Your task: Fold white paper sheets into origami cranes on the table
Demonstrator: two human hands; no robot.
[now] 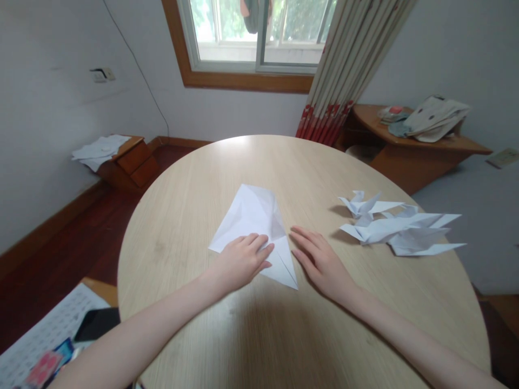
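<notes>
Left forearm (162,320) and right forearm (409,332) were bare, slanting inward. Left hand (244,259) lay palm down, loosely bent; right hand (320,266) sat near it, apart, slightly curled, pointing inward.

Open passage over the table (170,216) beyond the folded sheet (252,213), paper birds (405,226) blocking the right side

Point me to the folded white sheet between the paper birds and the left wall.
In the head view, the folded white sheet lies near the middle of the round table, under the left hand, just left of the right hand.
</notes>
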